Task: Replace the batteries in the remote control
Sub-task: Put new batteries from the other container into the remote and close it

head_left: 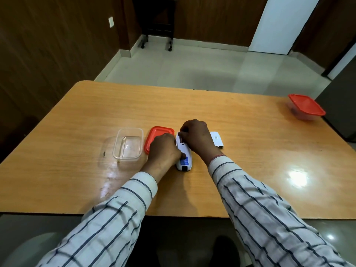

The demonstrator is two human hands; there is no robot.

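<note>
With the remote [184, 155] face-down on the table [250, 151], left hand [164, 149] gripping its side, the right hand [195, 137] pinching inside the open bay should press cells flat, polarity matched.

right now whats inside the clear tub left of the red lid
The clear tub looks empty; its bare bottom shows through. The red lid lies beside it, its near corner covered by the left hand.

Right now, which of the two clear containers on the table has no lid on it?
The near clear container, left of the hands. Its red lid lies beside it, while the far-right container is still covered.
</note>
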